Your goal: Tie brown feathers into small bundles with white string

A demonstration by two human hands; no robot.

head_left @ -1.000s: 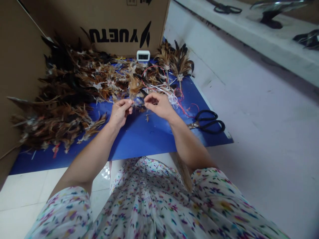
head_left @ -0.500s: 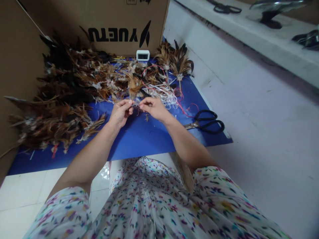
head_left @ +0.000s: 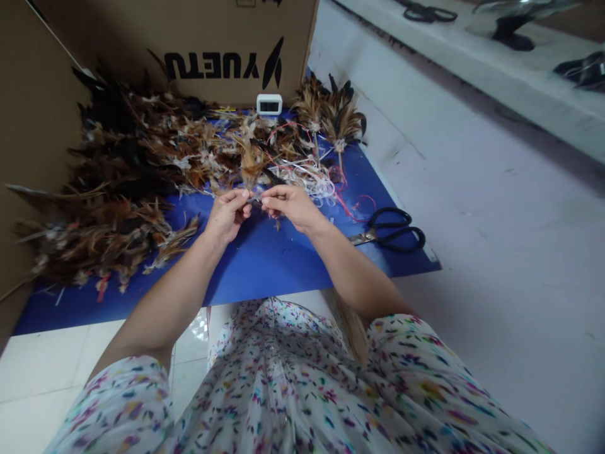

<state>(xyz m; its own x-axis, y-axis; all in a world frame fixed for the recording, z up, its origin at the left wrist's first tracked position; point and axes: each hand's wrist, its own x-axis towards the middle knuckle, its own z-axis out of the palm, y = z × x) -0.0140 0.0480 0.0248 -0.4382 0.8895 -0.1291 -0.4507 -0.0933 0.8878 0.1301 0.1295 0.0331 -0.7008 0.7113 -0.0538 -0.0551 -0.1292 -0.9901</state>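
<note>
At the middle of the blue board (head_left: 269, 271), my left hand (head_left: 227, 214) is closed in a pinch at the downy base of a brown feather tuft (head_left: 251, 162), which points away from me. Close beside it, my right hand (head_left: 290, 205) pinches at the same spot, its fingertips a small gap from the left ones. A thin pale wisp spans that gap; whether it is strip or down I cannot tell. Just behind my right hand lies a tangle of white strips (head_left: 314, 180) with red string (head_left: 347, 208) around it.
Brown and black feathers (head_left: 108, 233) are heaped at left and back. Black-handled scissors (head_left: 394, 230) lie at right. Two feather bunches on sticks (head_left: 341, 123) rest at the back right, near a small white digital clock (head_left: 269, 104). A cardboard box (head_left: 208, 31) stands behind; a wall (head_left: 472, 189) bounds the right.
My fingertips have come slightly closer together, the right hand shifting a little left. The view has moved slightly; the feathers and scissors lie as before.
</note>
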